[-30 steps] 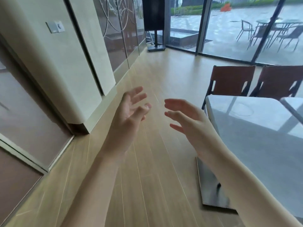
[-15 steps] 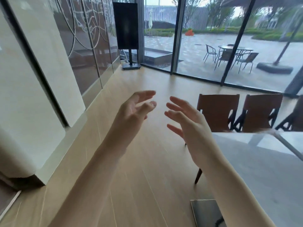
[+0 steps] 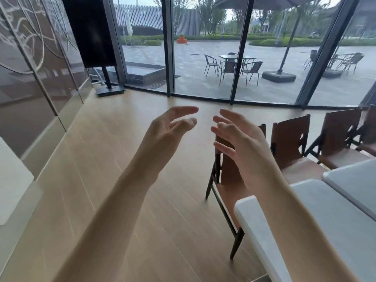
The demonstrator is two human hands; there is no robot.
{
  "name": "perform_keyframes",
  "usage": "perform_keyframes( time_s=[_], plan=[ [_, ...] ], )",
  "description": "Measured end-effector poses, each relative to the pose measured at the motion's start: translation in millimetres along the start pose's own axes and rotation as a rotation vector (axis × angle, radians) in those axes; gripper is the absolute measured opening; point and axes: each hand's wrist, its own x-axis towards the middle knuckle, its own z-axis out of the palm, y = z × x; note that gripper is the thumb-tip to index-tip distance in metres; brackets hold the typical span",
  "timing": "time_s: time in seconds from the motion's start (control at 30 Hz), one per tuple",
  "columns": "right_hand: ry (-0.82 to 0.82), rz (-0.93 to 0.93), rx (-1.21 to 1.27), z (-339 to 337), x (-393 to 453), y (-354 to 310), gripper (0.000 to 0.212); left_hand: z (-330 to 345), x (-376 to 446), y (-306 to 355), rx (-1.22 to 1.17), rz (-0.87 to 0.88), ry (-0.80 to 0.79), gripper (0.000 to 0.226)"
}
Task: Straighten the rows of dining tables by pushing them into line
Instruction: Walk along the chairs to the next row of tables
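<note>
A white dining table (image 3: 333,216) fills the lower right corner, its rounded near corner under my right forearm. A second white table (image 3: 354,180) butts against it further right. My left hand (image 3: 162,137) is raised in the air over the wooden floor, fingers spread, holding nothing. Close beside it my right hand (image 3: 242,143) is also lifted and open, palm facing left, in front of the chairs and above the table's left end. Neither hand touches a table.
Brown chairs (image 3: 289,145) stand in a row along the far side of the tables. A black screen on a stand (image 3: 91,33) is at the back left. Glass walls (image 3: 203,58) close the far side, panelled wall (image 3: 30,78) the left. Wooden floor (image 3: 114,159) lies between.
The view has tilted up and turned right: the chairs and window wall have come into sight and the table has slid to the lower right. Both hands stay raised and open, close together.
</note>
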Motion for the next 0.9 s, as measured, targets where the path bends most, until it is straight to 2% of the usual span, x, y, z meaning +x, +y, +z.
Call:
perform_keyframes(
  time_s=[0.2,0.3,0.4,0.6,0.7,0.9],
  plan=[
    [0.037,-0.028,0.010,-26,155,22,0.037,28,164,-34,-0.032,0.049,-0.065,0.025],
    [0.044,-0.023,0.002,-33,219,33,0.052,34,230,-53,-0.057,0.067,-0.083,0.025],
    [0.047,-0.013,-0.008,-33,276,48,0.056,38,287,-79,-0.067,0.092,-0.123,0.030],
    [0.096,-0.008,-0.015,-28,393,88,0.036,41,403,-139,-0.084,0.097,-0.173,0.030],
    [0.103,-0.009,-0.053,-16,463,110,0.033,32,471,-172,-0.075,0.110,-0.200,0.024],
    [0.137,-0.005,-0.090,10,625,139,0.031,4,628,-225,-0.080,0.144,-0.262,0.031]
  ],
)
